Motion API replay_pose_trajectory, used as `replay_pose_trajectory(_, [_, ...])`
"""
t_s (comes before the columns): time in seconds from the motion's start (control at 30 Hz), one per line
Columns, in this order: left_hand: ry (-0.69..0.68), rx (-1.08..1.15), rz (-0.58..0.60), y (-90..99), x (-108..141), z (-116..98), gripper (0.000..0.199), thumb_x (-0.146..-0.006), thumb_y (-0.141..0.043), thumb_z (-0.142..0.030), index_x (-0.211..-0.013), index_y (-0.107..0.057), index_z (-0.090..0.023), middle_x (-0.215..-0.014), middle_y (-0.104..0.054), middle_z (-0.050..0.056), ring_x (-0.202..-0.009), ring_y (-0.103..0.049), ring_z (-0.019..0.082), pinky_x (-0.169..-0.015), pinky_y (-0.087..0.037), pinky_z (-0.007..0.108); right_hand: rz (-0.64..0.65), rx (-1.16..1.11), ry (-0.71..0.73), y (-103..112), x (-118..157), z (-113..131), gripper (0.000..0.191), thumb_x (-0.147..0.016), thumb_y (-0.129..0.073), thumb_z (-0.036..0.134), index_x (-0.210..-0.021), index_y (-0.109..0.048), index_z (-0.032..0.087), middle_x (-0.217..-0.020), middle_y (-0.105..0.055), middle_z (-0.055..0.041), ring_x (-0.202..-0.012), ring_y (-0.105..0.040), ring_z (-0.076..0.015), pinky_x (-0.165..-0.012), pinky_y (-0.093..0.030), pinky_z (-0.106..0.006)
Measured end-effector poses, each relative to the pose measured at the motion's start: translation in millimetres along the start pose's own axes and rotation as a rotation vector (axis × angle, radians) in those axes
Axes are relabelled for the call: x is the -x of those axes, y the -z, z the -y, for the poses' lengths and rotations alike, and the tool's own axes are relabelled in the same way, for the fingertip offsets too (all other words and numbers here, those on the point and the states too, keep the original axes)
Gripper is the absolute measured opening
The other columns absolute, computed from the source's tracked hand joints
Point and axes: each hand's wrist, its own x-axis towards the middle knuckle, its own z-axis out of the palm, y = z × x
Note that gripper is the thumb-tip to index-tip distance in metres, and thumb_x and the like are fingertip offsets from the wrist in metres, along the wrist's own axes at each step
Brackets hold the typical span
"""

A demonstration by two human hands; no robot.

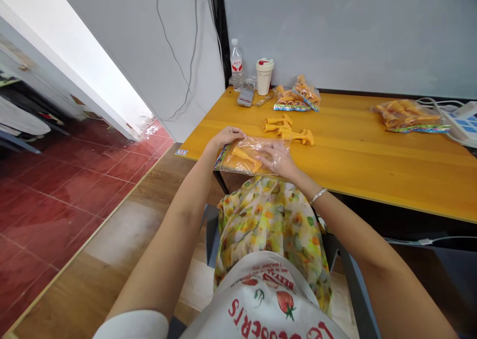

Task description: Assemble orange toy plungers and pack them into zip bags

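Observation:
A clear plastic bag (pixel 231 166) with a colourful printed strip lies at the table's near edge. Inside it is one orange hammer-shaped piece (pixel 246 156). My left hand (pixel 228 135) pinches the bag's upper left edge. Over the bag's right part, my right hand (pixel 278 160) rests with its fingers stretched out and apart, touching the plastic beside the orange piece. Just beyond the bag lie several loose orange hammer-shaped pieces (pixel 285 129), some overlapping.
Filled bags (pixel 294 99) of orange pieces lie at the back, another filled bag (pixel 406 114) at the right. A water bottle (pixel 236 68), a lidded cup (pixel 264 78) and a small grey box (pixel 245 98) stand back left. White cables and a power strip (pixel 464 123) are far right.

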Motion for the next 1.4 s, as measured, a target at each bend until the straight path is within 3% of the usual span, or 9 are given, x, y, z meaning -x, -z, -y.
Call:
replay_pose_trajectory(0.1, [-0.029, -0.004, -0.013, -0.8, -2, 2, 0.019, -0.069, -0.076, -0.031, -0.067, -0.066, -0.015, -0.063, -0.063, -0.001, -0.059, -0.049, 0.009, -0.064, -0.037, 0.026, 0.124, 0.027, 0.038, 2, -7, 10, 0.041, -0.092, -0.063, 0.055, -0.118, -0.076, 0.026, -0.113, -0.067, -0.0132, -0.114, -0.056, -0.0331, -0.104, -0.042, -0.052])
replay_pose_trajectory(0.3, [-0.044, -0.038, 0.0, 2.8, -7, 9, 0.02, -0.071, -0.075, -0.033, -0.068, -0.067, -0.015, -0.063, -0.063, -0.002, -0.058, -0.048, 0.009, -0.063, -0.037, 0.025, 0.28, -0.106, 0.183, 8, -13, 19, 0.026, -0.094, -0.064, 0.035, -0.113, -0.079, 0.025, -0.113, -0.068, -0.0104, -0.11, -0.058, -0.0266, -0.105, -0.042, -0.045])
replay_pose_trajectory(0.47, [-0.016, -0.013, -0.022, 1.2, -5, 9, 0.024, -0.072, -0.078, -0.037, -0.073, -0.067, -0.015, -0.065, -0.066, -0.001, -0.06, -0.05, 0.01, -0.062, -0.038, 0.025, 0.198, -0.213, 0.23, 14, -2, 4, 0.032, -0.1, -0.054, 0.037, -0.116, -0.077, 0.023, -0.111, -0.069, -0.011, -0.109, -0.06, -0.0238, -0.103, -0.046, -0.042])
replay_pose_trajectory(0.63, [0.007, 0.045, -0.029, 1.8, -6, 9, 0.025, -0.071, -0.081, -0.037, -0.074, -0.068, -0.015, -0.065, -0.067, 0.0, -0.061, -0.054, 0.011, -0.063, -0.04, 0.025, 0.006, -0.12, 0.019, 40, 14, -52, 0.034, -0.1, -0.049, 0.035, -0.109, -0.078, 0.02, -0.111, -0.071, -0.013, -0.109, -0.063, -0.0274, -0.104, -0.046, -0.046])
replay_pose_trajectory(0.77, [0.009, 0.065, -0.044, 3.9, -9, 11, 0.03, -0.064, -0.084, -0.04, -0.073, -0.07, -0.016, -0.063, -0.067, -0.002, -0.058, -0.053, 0.01, -0.061, -0.039, 0.024, -0.188, 0.161, -0.242, 68, 17, -96, 0.04, -0.097, -0.049, 0.032, -0.128, -0.07, 0.017, -0.128, -0.064, -0.0172, -0.121, -0.055, -0.0333, -0.108, -0.042, -0.051])
replay_pose_trajectory(0.83, [0.011, 0.078, -0.044, 4.1, -9, 11, 0.032, -0.061, -0.085, -0.041, -0.073, -0.07, -0.016, -0.064, -0.067, -0.002, -0.057, -0.054, 0.01, -0.059, -0.038, 0.024, -0.156, 0.243, -0.317, 74, 16, -106, 0.046, -0.095, -0.053, 0.033, -0.136, -0.065, 0.018, -0.136, -0.061, -0.0174, -0.124, -0.052, -0.0353, -0.108, -0.041, -0.052])
replay_pose_trajectory(0.97, [0.013, 0.083, -0.048, 3.2, -8, 9, 0.03, -0.062, -0.084, -0.039, -0.073, -0.07, -0.015, -0.064, -0.068, -0.002, -0.057, -0.054, 0.01, -0.059, -0.038, 0.023, -0.012, 0.249, -0.452, 72, 15, -104, 0.042, -0.097, -0.05, 0.036, -0.132, -0.066, 0.02, -0.117, -0.068, -0.0173, -0.11, -0.06, -0.0335, -0.098, -0.047, -0.048])
replay_pose_trajectory(1.1, [0.001, 0.089, -0.048, 2.2, -6, 8, 0.026, -0.065, -0.082, -0.037, -0.074, -0.071, -0.015, -0.064, -0.067, -0.002, -0.057, -0.053, 0.009, -0.059, -0.037, 0.023, -0.048, 0.252, -0.532, 76, 24, -96, 0.041, -0.095, -0.051, 0.043, -0.126, -0.066, 0.021, -0.114, -0.069, -0.0167, -0.1, -0.064, -0.0322, -0.087, -0.049, -0.043])
replay_pose_trajectory(1.4, [-0.016, 0.038, -0.072, 4.8, -10, 10, 0.021, -0.07, -0.078, -0.033, -0.075, -0.073, -0.014, -0.062, -0.065, -0.001, -0.055, -0.05, 0.009, -0.058, -0.034, 0.024, 0.044, 0.018, -0.477, 100, 76, -92, 0.049, -0.085, -0.053, 0.057, -0.11, -0.069, 0.017, -0.061, -0.055, 0.0002, -0.057, -0.049, -0.0177, -0.057, -0.035, -0.029])
